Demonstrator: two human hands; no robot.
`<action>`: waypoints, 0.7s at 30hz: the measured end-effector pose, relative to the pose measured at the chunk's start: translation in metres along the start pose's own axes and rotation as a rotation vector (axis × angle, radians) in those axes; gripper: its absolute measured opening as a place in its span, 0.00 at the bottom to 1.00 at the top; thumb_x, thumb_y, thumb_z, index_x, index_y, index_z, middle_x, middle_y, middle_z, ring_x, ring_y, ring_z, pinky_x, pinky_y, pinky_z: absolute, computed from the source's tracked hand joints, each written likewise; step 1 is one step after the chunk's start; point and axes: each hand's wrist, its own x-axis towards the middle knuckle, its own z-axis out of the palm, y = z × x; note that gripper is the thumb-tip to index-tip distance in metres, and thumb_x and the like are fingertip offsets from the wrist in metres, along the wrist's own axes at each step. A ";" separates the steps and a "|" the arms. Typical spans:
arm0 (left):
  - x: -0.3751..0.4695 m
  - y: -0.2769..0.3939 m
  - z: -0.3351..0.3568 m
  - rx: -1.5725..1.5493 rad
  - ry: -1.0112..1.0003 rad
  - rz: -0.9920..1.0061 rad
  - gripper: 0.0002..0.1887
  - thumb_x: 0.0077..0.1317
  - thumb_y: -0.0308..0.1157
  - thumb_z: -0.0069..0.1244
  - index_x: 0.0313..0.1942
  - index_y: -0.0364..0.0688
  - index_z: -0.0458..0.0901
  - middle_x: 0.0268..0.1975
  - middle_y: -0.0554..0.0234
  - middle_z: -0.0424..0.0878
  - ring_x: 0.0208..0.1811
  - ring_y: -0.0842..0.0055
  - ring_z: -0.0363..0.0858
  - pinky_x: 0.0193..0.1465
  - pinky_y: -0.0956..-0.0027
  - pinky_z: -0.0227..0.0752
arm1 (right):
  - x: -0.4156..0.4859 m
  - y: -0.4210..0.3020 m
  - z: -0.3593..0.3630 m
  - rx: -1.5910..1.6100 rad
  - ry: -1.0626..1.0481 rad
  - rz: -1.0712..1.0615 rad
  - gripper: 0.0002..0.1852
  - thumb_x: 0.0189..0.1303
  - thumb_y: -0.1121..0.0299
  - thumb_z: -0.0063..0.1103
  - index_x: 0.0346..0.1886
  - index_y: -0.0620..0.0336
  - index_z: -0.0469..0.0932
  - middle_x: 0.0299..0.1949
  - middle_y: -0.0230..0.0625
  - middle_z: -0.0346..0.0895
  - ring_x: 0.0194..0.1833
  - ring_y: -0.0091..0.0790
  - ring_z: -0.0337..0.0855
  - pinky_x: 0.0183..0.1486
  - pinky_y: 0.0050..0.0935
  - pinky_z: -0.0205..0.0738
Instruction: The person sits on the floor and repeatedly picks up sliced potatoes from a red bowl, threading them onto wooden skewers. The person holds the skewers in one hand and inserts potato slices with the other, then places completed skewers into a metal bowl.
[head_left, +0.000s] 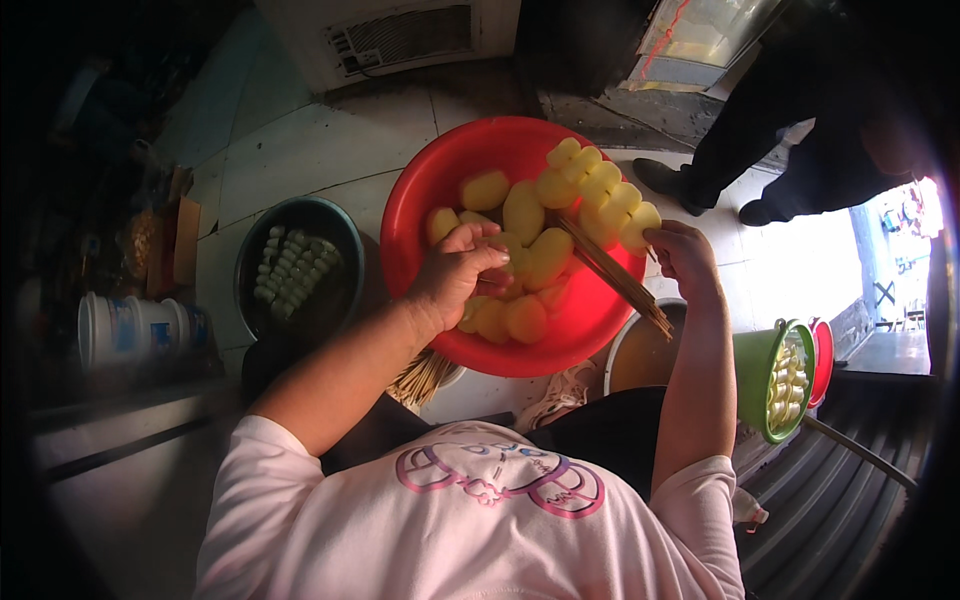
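In my right hand (684, 253), at the basin's right rim, a skewer of peeled potato pieces (600, 182) is gripped by its near end and slants up to the left. My left hand (459, 271) hovers over the left part of the red plastic basin (442, 157), fingers curled but apart, with nothing seen between them. Below and around it lie several whole peeled potatoes (523, 212) and cut potato pieces (525, 319). A bundle of thin bamboo skewers (615, 276) rests across the basin, its ends jutting past the right rim.
To the left, a dark basin (352, 262) holds skewered pale pieces (295, 268). More bamboo skewers (421, 377) stand below the red basin. A green bucket (754, 375) at right contains skewered pieces. White tubs (139, 330) line the left side. Another person's legs (742, 150) are at upper right.
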 end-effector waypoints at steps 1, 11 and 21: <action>0.001 -0.001 0.000 0.006 -0.004 -0.003 0.21 0.63 0.27 0.53 0.57 0.43 0.70 0.46 0.65 0.79 0.36 0.74 0.83 0.43 0.69 0.78 | 0.000 0.002 0.001 -0.022 0.025 -0.009 0.07 0.58 0.69 0.61 0.37 0.61 0.81 0.19 0.22 0.66 0.18 0.15 0.60 0.19 0.17 0.52; 0.006 -0.012 -0.009 0.466 -0.045 0.046 0.19 0.61 0.30 0.56 0.52 0.39 0.74 0.44 0.64 0.79 0.39 0.76 0.81 0.45 0.69 0.77 | 0.006 0.023 0.008 -0.477 0.353 -0.236 0.19 0.51 0.57 0.68 0.41 0.61 0.84 0.28 0.37 0.83 0.29 0.31 0.81 0.35 0.31 0.76; -0.004 -0.004 -0.021 1.271 -0.252 0.211 0.24 0.56 0.34 0.61 0.53 0.37 0.77 0.45 0.51 0.81 0.46 0.68 0.82 0.51 0.67 0.76 | -0.019 0.007 0.015 -0.771 0.402 -0.223 0.22 0.52 0.57 0.67 0.49 0.57 0.80 0.34 0.44 0.84 0.42 0.46 0.84 0.47 0.40 0.77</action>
